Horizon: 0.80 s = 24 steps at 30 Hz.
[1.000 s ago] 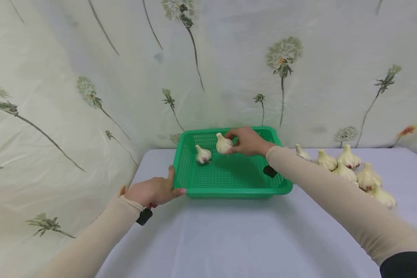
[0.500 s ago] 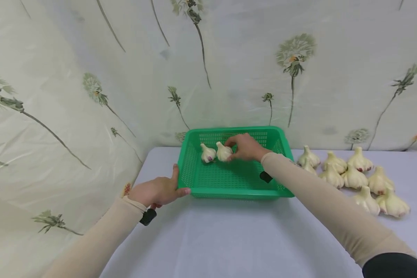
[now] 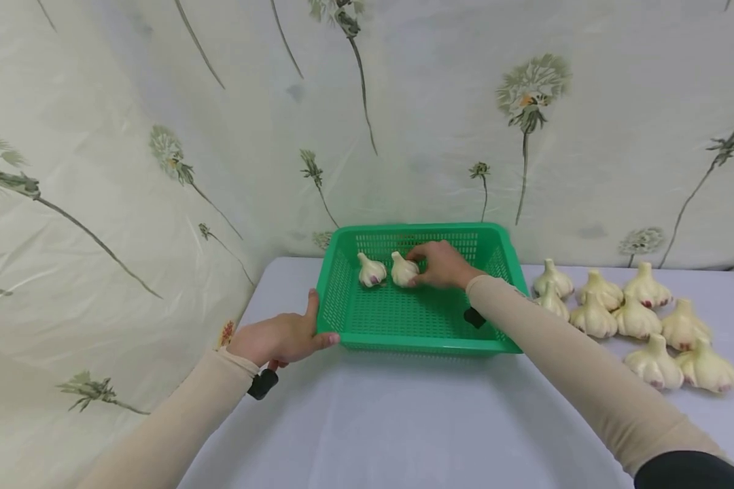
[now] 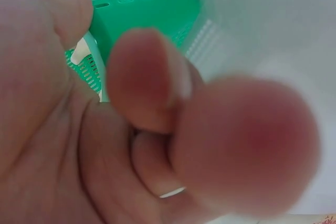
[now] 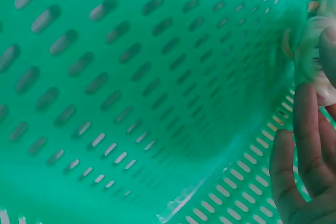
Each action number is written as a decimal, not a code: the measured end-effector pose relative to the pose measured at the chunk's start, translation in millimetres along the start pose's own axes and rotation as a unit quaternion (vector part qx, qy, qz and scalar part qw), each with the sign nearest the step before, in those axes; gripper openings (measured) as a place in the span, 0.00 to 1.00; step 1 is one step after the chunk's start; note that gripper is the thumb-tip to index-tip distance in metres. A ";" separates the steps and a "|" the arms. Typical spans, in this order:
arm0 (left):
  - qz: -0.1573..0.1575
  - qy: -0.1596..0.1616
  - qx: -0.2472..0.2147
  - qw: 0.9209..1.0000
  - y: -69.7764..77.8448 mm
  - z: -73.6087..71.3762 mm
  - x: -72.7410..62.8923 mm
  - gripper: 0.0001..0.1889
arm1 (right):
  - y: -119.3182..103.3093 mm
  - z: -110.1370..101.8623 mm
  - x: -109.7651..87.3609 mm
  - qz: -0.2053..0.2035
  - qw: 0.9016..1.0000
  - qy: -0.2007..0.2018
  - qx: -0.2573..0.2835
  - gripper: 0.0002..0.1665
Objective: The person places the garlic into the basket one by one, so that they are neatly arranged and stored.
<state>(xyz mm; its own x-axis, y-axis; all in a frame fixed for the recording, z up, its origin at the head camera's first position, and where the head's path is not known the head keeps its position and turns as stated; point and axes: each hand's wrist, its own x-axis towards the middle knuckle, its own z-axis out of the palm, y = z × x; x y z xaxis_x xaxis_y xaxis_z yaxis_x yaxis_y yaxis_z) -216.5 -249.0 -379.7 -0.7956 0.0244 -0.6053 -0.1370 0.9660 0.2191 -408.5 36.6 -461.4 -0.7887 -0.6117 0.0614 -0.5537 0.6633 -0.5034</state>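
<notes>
My right hand (image 3: 445, 265) reaches into the green plastic basket (image 3: 422, 343) and pinches a white garlic bulb (image 3: 405, 270) between thumb and fingertips, low over the basket's floor. Another garlic bulb (image 3: 372, 271) with a purple patch lies just left of it. In the right wrist view the held garlic bulb (image 5: 310, 51) shows at the right edge, fingers around it. My left hand (image 3: 284, 337) touches the basket's front left corner with thumb and one finger spread along the rim. In the left wrist view its other fingers (image 4: 247, 145) are loosely bent outside the basket wall.
Several garlic bulbs (image 3: 636, 316) stand grouped on the white-covered table (image 3: 404, 421), right of the basket. A pale curtain (image 3: 416, 115) printed with dandelions hangs behind and along the left. My right sleeve (image 3: 556, 346) crosses in front of the bulbs.
My right hand has lowered the held garlic bulb toward the basket floor, beside the other bulb. My left hand stays at the corner. The view has shifted, showing more of the bulbs at right.
</notes>
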 end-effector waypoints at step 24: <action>-0.003 0.003 0.004 1.000 0.9 0.4 1.5 0.57 | 2.0 4.5 2.6 0.008 0.999 0.004 -0.048 0.34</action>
<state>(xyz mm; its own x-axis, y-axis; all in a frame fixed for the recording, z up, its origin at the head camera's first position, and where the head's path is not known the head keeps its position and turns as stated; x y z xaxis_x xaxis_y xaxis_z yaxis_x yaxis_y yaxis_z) -217.5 -247.9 -380.7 -0.7986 0.0178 -0.6016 -0.1370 0.9680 0.2104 -410.5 34.4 -466.1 -0.7999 -0.5970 0.0619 -0.5636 0.7118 -0.4192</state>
